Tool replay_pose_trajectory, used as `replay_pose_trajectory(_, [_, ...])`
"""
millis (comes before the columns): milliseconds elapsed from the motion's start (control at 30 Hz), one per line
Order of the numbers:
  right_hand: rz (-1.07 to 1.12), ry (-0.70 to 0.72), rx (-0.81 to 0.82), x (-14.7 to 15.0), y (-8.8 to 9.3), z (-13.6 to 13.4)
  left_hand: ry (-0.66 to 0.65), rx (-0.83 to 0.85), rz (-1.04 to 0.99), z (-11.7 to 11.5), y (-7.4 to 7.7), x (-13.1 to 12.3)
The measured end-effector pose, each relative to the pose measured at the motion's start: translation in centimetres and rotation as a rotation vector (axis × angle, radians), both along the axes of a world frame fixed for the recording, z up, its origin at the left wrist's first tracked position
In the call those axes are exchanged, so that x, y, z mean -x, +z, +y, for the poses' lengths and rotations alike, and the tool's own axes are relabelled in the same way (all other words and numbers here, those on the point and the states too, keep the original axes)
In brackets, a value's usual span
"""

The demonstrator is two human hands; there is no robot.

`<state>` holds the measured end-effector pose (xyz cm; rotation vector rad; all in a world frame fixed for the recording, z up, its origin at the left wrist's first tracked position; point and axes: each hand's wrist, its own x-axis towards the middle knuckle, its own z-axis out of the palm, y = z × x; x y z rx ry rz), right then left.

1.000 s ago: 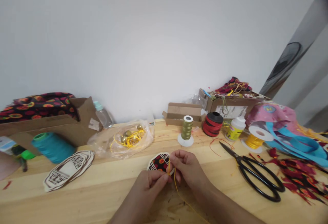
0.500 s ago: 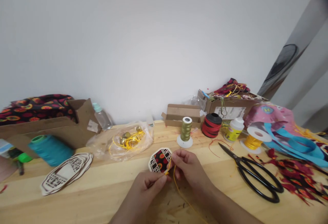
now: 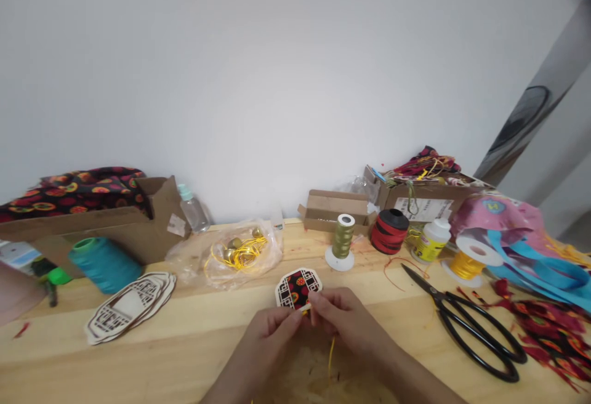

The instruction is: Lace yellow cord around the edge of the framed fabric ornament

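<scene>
A pale eight-sided fretwork ornament (image 3: pixel 299 286) with dark, fruit-patterned cloth in its middle lies just beyond my fingertips. At its near edge my left hand (image 3: pixel 273 333) is closed in a pinch on yellow cord, a bit of which shows at the fingertips. My right hand (image 3: pixel 344 318) also pinches there, its fingertips almost touching the left ones. From under the right hand a length of yellow cord (image 3: pixel 331 358) hangs toward me. The fingers hide the spot where cord and ornament meet.
Black scissors (image 3: pixel 466 324) lie open-bladed at right, by fabric scraps (image 3: pixel 549 330). Behind stand an olive thread spool (image 3: pixel 343 238), red ribbon roll (image 3: pixel 389 233), glue bottle (image 3: pixel 430 241) and yellow cord spool (image 3: pixel 468 265). At left are fretwork pieces (image 3: pixel 129 308) and a teal cone (image 3: pixel 106 265).
My right hand has come down closer to my left, and the stretch of yellow cord between them has shortened. The view has turned slightly left.
</scene>
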<state>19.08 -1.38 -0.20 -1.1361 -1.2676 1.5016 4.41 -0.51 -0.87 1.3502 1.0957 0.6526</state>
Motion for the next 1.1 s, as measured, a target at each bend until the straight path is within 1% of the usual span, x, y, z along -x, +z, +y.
replay_pose_trajectory(67, [-0.133,-0.003,-0.032,-0.1,-0.3,0.1,-0.015,-0.005,-0.047,0.0,0.3,0.0])
replay_pose_trajectory(133, [-0.221,-0.054,-0.053,-0.1,-0.4,0.2,-0.015,-0.048,-0.051,0.0,0.6,0.1])
replay_pose_trajectory(200, [-0.261,-0.101,-0.08,-0.2,-0.5,0.3,0.004,-0.094,-0.03,-0.1,0.8,0.1])
replay_pose_trajectory(267, [-0.264,-0.1,-0.089,-0.1,-0.6,0.3,0.009,-0.112,-0.003,-0.2,0.9,0.0])
replay_pose_trajectory(367, [-0.189,-0.071,-0.049,0.1,-0.8,0.3,-0.053,-0.111,-0.006,-0.4,1.0,-0.2])
replay_pose_trajectory(467, [-0.047,-0.113,0.018,0.2,-0.9,0.4,-0.062,-0.122,0.006,-0.4,0.9,-0.3])
replay_pose_trajectory(567, [0.058,-0.178,0.085,0.1,-0.9,0.6,-0.007,-0.122,0.047,-0.3,0.6,-0.2])
replay_pose_trajectory(700, [0.083,-0.278,0.1,0.1,-0.8,0.7,0.059,-0.127,0.028,-0.6,0.5,-0.3])
replay_pose_trajectory(900, [0.134,-0.306,0.065,0.5,-1.1,0.5,0.174,-0.159,-0.02,-0.9,1.1,-0.8])
replay_pose_trajectory(967, [0.168,-0.319,0.055,0.6,-1.1,0.5,0.205,-0.184,0.019,-0.8,1.2,-1.0])
replay_pose_trajectory(1100, [0.268,-0.298,0.069,0.7,-1.2,0.4,0.243,-0.204,0.128,-0.8,1.2,-1.2])
